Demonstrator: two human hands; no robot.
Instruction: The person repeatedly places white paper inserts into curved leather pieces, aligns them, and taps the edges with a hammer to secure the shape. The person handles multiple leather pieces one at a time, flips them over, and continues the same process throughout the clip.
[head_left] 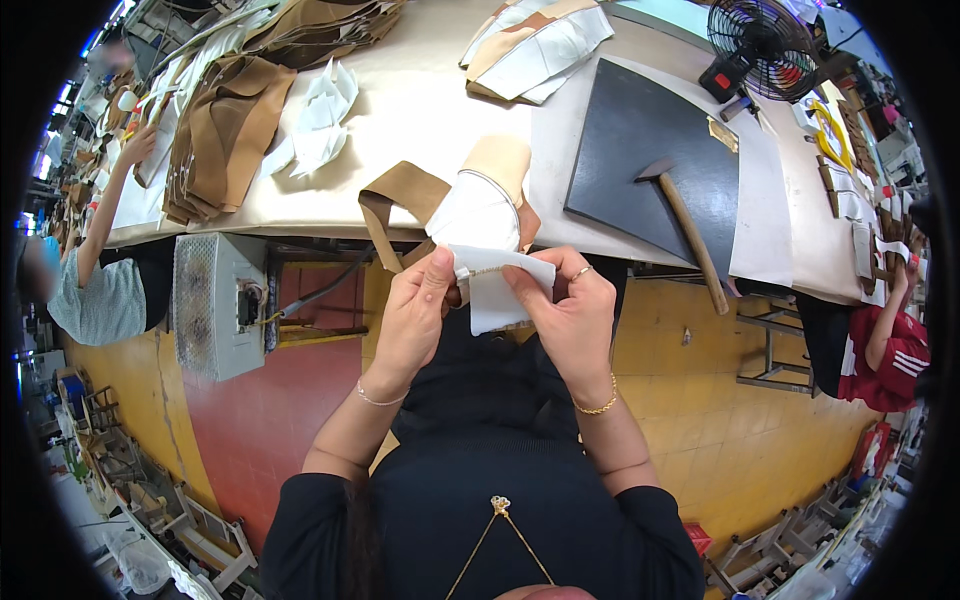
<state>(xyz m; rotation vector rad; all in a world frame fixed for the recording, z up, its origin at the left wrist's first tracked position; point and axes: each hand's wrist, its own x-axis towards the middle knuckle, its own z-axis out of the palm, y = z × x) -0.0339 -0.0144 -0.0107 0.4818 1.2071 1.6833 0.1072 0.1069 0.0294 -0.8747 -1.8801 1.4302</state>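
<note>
Just off the table's near edge, my left hand [413, 305] pinches one end of a small white piece [490, 305]. A narrow tan line runs along its upper part; what that line is, I cannot make out. My right hand [572, 315] grips the other end, thumb pressed on the front face and fingers behind. Beyond my hands, a white panel with a dark curved edge [472, 208] lies over a cream piece [500, 160]. To its left, a brown strip [405, 192] bends over the table edge.
A hammer [690, 225] rests on a black board [640, 130] at right, its handle past the edge. Brown stacked pieces [225, 130] and folded white pieces [325, 120] lie left. A fan [762, 50] stands far right. A metal box [215, 305] sits below the table. Co-workers are on both sides.
</note>
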